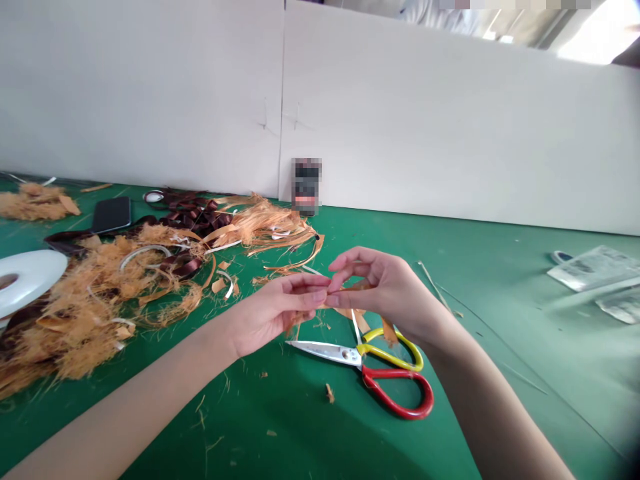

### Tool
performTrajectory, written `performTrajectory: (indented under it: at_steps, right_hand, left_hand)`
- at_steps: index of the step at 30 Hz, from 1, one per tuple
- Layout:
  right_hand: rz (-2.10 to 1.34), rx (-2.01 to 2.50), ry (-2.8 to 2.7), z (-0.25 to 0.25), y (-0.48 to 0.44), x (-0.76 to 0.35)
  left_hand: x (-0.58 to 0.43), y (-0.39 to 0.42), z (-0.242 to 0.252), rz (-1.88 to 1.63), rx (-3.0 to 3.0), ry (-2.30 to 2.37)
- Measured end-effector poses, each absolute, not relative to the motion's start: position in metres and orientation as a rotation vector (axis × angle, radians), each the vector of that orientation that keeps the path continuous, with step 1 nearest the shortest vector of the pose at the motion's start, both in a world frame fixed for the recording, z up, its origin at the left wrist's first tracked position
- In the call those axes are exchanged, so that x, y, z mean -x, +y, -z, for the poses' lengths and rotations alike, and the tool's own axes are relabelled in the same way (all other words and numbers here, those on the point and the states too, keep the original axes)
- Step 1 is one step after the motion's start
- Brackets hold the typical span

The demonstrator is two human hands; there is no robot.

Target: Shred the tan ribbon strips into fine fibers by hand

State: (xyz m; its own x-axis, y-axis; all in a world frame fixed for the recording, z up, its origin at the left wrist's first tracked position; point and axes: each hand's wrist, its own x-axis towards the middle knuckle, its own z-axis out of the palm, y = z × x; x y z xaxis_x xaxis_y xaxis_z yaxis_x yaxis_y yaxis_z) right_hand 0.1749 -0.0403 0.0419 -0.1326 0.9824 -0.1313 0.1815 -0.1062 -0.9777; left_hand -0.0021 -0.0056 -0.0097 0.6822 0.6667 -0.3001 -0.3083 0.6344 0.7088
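My left hand [273, 310] and my right hand [385, 287] meet fingertip to fingertip above the green table. Both are closed in a pinch on a thin tan strip [353, 315], which looks like raffia or ribbon. One end of it hangs below my right palm; the part between the fingertips is mostly hidden. Just under the hands lies a pair of scissors [353, 356] with one yellow and one red handle, blades together and pointing left. A narrow white strip [356, 327] shows beside the yellow handle.
Frayed tan fibres [95, 300], dark brown ribbon [193, 217] and a white disc-shaped roll [37, 283] crowd the left. A black phone [113, 215] lies behind them. A blurred dark object [307, 187] leans against the white partition [400, 120]. Clear plastic packets [595, 268] lie right.
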Motion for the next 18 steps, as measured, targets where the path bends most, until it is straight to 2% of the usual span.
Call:
performTrajectory:
  at_steps: [8, 18]
  right_hand:
    - [-1.333, 1.529, -1.427, -0.039, -0.03, -0.18]
    - [-1.351, 1.328, -1.42, -0.044, -0.016, -0.187]
  left_hand:
    - [0.001, 0.006, 0.015, -0.6, -0.681, 0.569]
    - [0.002, 0.012, 0.005, -0.649, -0.55, 0.4]
